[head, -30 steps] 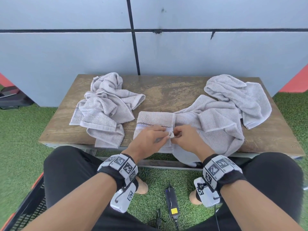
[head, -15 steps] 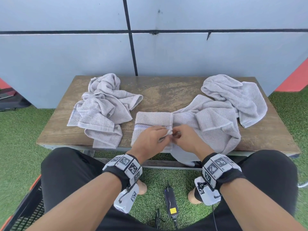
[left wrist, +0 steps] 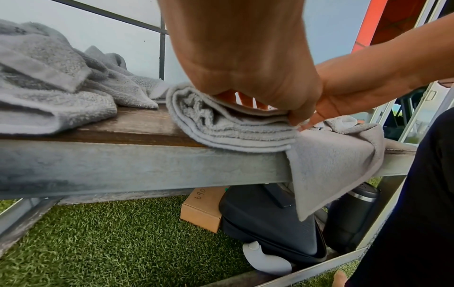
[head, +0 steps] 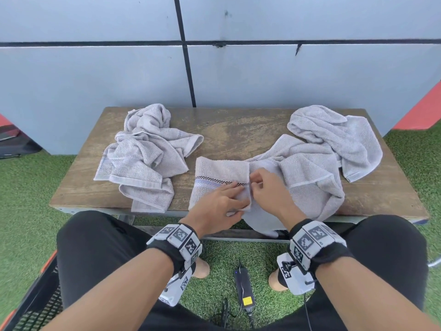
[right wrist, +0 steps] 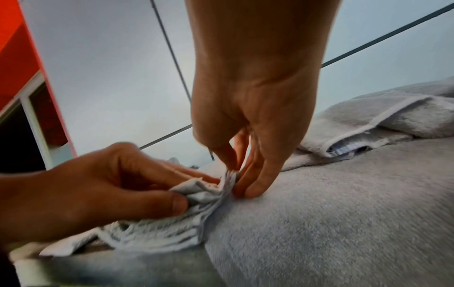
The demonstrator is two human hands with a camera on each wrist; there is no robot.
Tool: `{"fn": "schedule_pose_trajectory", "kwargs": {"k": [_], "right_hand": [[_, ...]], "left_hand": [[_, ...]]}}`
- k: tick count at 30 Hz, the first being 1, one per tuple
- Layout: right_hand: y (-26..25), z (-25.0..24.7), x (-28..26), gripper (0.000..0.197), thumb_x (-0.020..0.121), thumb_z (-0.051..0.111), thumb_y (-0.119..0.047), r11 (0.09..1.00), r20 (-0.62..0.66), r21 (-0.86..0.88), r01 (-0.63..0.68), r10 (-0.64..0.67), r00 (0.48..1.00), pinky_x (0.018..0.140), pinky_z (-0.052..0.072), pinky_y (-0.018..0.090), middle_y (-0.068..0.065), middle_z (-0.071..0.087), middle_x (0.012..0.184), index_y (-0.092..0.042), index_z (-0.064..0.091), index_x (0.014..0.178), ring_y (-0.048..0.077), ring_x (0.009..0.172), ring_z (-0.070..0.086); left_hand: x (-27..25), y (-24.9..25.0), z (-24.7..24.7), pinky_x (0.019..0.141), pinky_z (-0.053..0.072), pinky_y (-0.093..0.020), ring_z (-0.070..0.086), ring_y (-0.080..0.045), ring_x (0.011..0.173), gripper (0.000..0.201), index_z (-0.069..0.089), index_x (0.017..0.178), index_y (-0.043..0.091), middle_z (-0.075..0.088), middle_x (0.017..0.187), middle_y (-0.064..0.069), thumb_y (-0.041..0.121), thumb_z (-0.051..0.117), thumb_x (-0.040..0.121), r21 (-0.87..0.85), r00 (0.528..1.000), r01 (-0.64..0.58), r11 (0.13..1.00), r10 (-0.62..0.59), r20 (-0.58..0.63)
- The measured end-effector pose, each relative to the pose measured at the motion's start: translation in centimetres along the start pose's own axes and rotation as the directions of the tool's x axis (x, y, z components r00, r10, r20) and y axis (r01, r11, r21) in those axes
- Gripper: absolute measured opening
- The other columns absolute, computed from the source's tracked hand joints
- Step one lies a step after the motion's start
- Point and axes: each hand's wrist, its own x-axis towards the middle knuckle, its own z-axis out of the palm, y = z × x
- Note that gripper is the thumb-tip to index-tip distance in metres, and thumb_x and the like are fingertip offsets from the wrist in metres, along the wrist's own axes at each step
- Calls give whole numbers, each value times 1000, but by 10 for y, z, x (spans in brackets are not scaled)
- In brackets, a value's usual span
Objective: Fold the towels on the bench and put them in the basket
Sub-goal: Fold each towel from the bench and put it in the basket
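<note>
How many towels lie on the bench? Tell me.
3: a crumpled one at left, a folded one at middle front, a heap at right that may hide another.

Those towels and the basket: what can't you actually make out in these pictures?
- Basket: head view, cut off by the bottom-left corner; its inside is hidden.
- Right pile: how many towels, folds hide it.
- Folded towel: its near right corner is hidden under the left hand and right hand.
</note>
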Motion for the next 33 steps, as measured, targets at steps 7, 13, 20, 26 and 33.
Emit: {"fn": "schedule_pose_trajectory", "kwargs": {"k": [7, 13, 20, 26, 33], "right_hand": [[-15, 28, 5, 34, 96, 47, -14, 944, 11, -84, 318, -318, 948, 102, 42, 39, 6, 54, 131, -11, 53, 129, 23, 118, 52], [1, 41, 3, 55, 105, 37, -33, 882, 202, -344, 321, -264, 943, 122, 14, 43, -3, 19, 164, -14, 25, 155, 14, 151, 14], [-22, 50, 3, 65, 90, 30, -28, 759, 137, -514, 400, -388, 911, 123, 12, 49, 4, 22, 163, -8, 30, 152, 20, 152, 10], [-26, 76, 11, 61, 102, 23, -38, 786, 139, -511, 347, -323, 936, 124, 1, 38, 4, 13, 166, -10, 18, 157, 16, 153, 4], [-16, 76, 13, 62, 103, 18, -42, 802, 135, -496, 332, -306, 942, 124, 0, 36, -2, 6, 167, -16, 11, 158, 11, 153, 0]], "left_hand": [[2, 13, -18, 88, 51, -34, 63, -19, 94, 25, 77, 86, 5, 68, 104, -7, 11, 53, 81, -337, 993, 51, 940, -85, -85], [-4, -10, -21, 109, 40, -39, 51, -22, 127, 34, 65, 117, 8, 62, 127, -7, 20, 42, 95, 31, 925, 250, 968, -229, -303], [-16, -25, -13, 125, -4, -46, -25, -9, 149, 64, -7, 159, 18, -19, 165, 4, 47, 14, 105, 230, 901, 404, 886, -428, 67], [-18, -28, -13, 124, -1, -50, -23, -5, 149, 63, -12, 158, 20, -19, 165, 7, 43, 10, 104, 203, 895, 429, 880, -444, 37], [-22, -39, -19, 124, -7, -43, -25, 6, 144, 61, -12, 158, 24, -22, 163, 16, 41, 17, 106, 37, 891, 443, 896, -445, 95]]}}
